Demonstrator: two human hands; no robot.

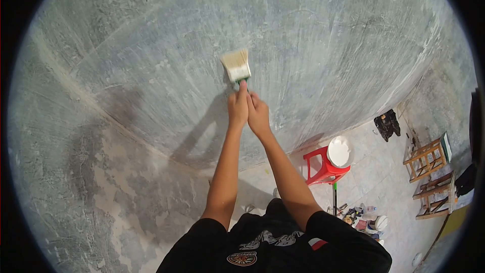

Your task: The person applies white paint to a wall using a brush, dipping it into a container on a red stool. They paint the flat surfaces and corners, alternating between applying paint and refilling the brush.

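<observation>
Both my hands are closed around the green handle of a wide paintbrush, one close against the other. My left hand has its thumb up along the handle near the metal band. My right hand grips at the lower end, just to the right. The brush's pale bristles point up and lie against or close to the grey plastered wall; which of the two cannot be told. White paint marks the metal band.
A white paint bucket stands on a red plastic stool at the lower right. Beyond are a black plastic bag, wooden stools and a cluster of tools and containers on the floor.
</observation>
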